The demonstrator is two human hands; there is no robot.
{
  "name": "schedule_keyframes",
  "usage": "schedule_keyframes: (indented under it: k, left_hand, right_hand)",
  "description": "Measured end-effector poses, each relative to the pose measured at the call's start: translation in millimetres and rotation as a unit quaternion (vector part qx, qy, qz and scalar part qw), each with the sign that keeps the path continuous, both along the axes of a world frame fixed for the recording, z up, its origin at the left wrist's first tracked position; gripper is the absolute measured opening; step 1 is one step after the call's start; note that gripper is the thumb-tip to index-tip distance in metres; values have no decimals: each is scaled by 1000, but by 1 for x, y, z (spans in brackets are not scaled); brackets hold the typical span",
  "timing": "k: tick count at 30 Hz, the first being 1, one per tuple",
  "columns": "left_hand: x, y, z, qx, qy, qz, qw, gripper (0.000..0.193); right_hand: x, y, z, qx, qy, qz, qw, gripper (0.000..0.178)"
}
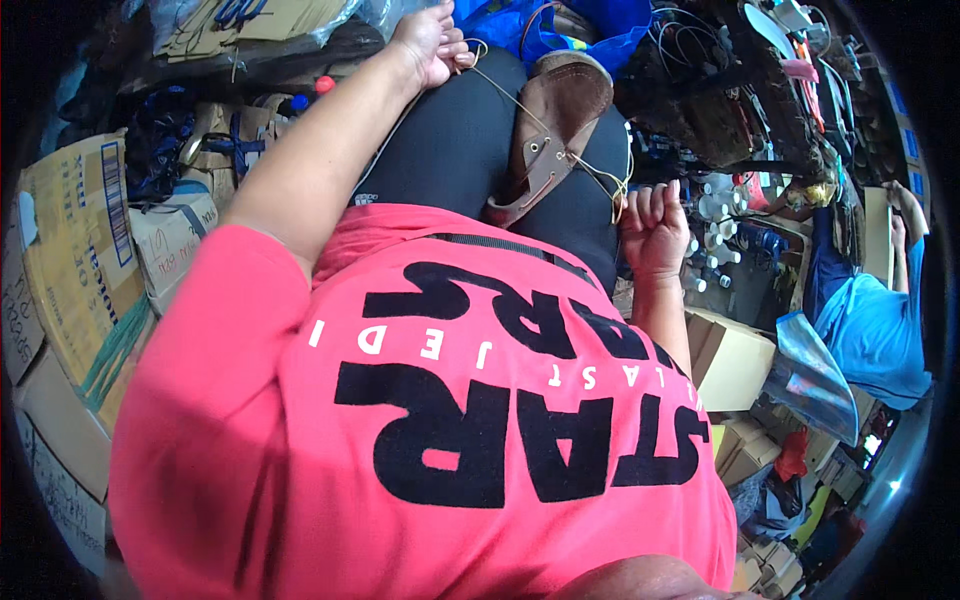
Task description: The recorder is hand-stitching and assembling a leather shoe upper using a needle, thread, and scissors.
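Between my thighs rests a brown leather shoe upper (566,110), with metal-ringed eyelets along one edge. A thin pale cord (513,98) passes through an eyelet and stretches from the shoe toward both hands. My left hand (434,48), up and to the left beside my knee, is closed on one length of it. To the right of the shoe, my right hand (656,228) has its fingers curled around the other length, where several loose loops hang by my thigh. The inside of the right fist is partly hidden.
A blue plastic bag (615,40) lies just beyond the shoe. Cardboard boxes (75,250) are stacked on the left, and another box (728,360) stands by my right forearm. Several small white-capped bottles (715,235) cluster at right. A person in blue (875,330) is farther right.
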State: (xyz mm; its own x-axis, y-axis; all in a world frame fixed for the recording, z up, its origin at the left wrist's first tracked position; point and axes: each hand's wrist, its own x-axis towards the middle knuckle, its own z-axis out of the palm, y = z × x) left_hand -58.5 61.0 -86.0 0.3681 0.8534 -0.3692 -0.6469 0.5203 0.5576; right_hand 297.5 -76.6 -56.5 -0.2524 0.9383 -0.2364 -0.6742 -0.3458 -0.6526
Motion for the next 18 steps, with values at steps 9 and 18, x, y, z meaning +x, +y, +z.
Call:
schedule_keyframes:
  k: [9, 18]
  left_hand:
    - [-34, -69, 63, 324, 764, 29, 558, 36]
    - [96, -136, 91, 500, 708, -264, 424, 95]
  right_hand:
    - [87, -32, -6, 50, -663, 28, 747, 47]
    - [-45, 72, 60, 272, -733, 142, 607, 70]
